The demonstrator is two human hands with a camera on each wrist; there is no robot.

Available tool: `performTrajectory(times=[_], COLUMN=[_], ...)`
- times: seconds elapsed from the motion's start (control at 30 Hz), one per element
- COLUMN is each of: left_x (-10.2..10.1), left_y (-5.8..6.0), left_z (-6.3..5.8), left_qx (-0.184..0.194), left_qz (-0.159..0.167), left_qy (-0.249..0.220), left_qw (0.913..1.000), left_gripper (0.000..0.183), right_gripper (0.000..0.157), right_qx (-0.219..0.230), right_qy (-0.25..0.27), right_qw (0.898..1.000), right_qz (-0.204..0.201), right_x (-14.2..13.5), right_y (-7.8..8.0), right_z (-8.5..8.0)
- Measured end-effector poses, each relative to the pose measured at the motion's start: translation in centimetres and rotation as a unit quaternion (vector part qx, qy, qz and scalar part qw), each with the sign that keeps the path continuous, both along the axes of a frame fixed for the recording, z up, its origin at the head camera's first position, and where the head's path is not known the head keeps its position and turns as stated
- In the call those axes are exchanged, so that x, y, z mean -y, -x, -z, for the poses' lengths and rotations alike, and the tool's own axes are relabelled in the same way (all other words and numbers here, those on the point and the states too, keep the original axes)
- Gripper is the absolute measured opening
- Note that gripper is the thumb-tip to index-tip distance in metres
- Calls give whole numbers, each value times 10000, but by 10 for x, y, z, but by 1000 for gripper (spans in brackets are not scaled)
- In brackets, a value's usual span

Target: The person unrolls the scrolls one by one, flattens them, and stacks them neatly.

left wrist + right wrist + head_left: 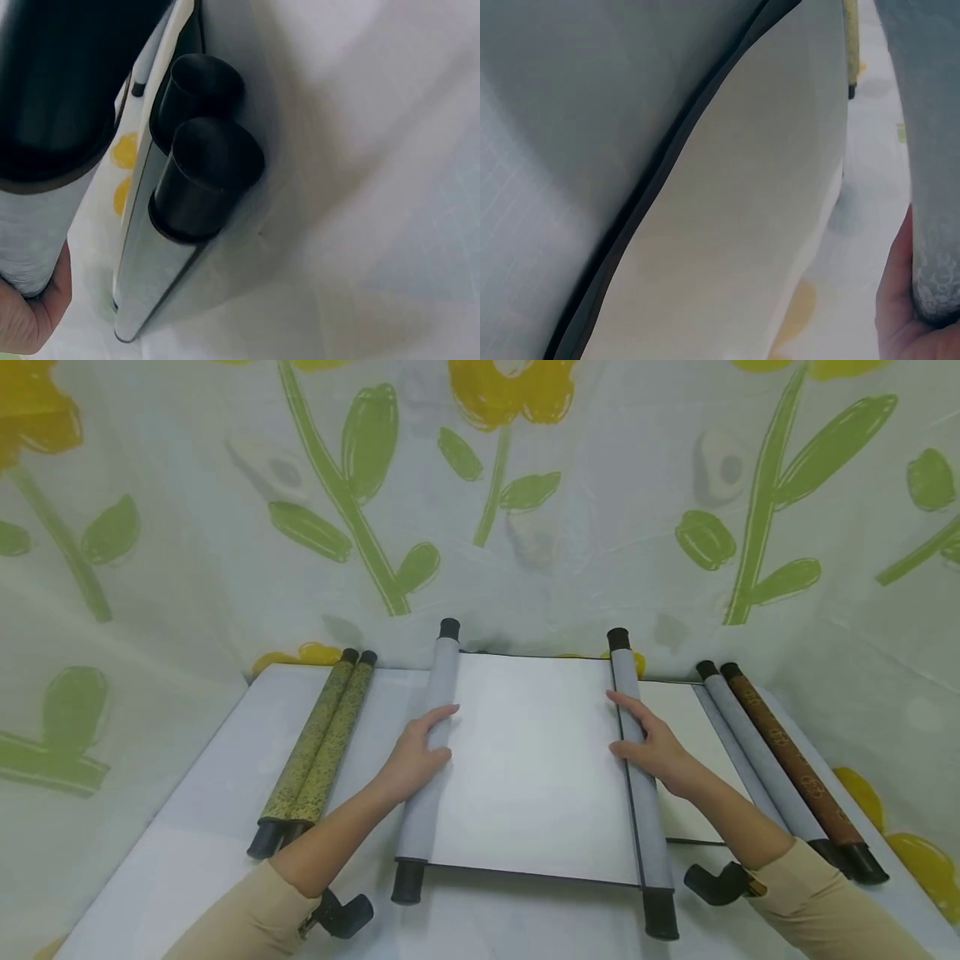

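A hanging scroll is spread between two grey rollers with black end caps, its white sheet [532, 760] facing up in the head view. My left hand [416, 752] grips the left roller [417, 814], thumb and forefinger on its inner side. Around the right roller [649, 827] my right hand [660, 750] holds on in the same way. In the left wrist view a black end cap [60, 82] looms close, the left hand [34, 319] curling round the grey roll below it. The right wrist view has the right hand [900, 319] wrapped round a grey roll [937, 150].
Two yellow-green patterned scrolls [322, 743] lie side by side at the left. On the right lies another part-unrolled scroll with a cream sheet [682, 718], beside a grey roll [761, 747] and a brown patterned scroll [795, 760]. A flower-printed sheet [600, 527] hangs behind the white table [187, 827].
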State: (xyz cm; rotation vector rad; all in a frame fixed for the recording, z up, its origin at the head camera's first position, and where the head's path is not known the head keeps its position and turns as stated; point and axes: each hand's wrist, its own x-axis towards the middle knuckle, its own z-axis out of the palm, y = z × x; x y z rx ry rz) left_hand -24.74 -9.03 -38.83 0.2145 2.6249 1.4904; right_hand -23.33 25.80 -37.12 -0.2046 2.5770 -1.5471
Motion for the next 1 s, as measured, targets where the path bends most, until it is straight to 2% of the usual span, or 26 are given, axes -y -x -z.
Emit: performTrajectory(times=[0.23, 0.4, 0.57, 1.0], left_x=[8, 9, 10, 19], left_y=[2, 4, 5, 3], left_z=[3, 2, 2, 2], left_qx=[-50, -63, 23, -126], left_qz=[33, -57, -116, -59], left_qy=[20, -18, 5, 106], left_qw=[10000, 10000, 9999, 9998], left_gripper=[58, 65, 70, 64], right_gripper=[81, 93, 96, 72], right_qx=[165, 85, 47, 110], right_qy=[-97, -188, -201, -184], right_qw=[9996, 9991, 9991, 9997], right_qz=[201, 359, 367, -69], right_x=[-7, -7, -8, -16], right_y=[0, 0, 2, 1], right_z=[4, 4, 4, 2])
